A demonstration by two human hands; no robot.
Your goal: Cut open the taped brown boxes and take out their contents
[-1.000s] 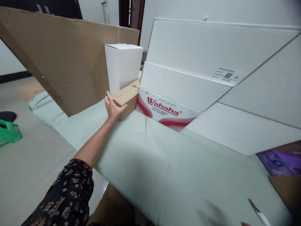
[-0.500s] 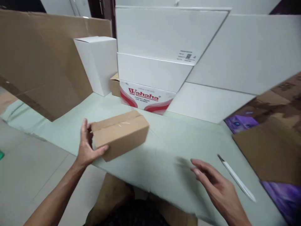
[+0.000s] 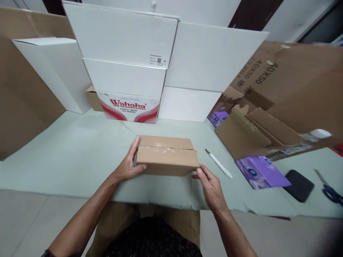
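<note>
One small brown box point(image 3: 166, 155), taped shut along its top seam, is set on the pale green tablecloth point(image 3: 80, 150) with its long axis running left to right. It is bracketed at both short ends: the left hand point(image 3: 128, 166) is wrapped around the left end, while the right hand point(image 3: 211, 184) is laid against the right corner with only its fingertips. One white pen-like tool point(image 3: 218, 163) is seen just beside the right hand.

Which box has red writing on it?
The white box at the back of the table, printed "Wahaha" in red with red swooshes. The taped brown box between the hands and the tall white box are plain.
</note>
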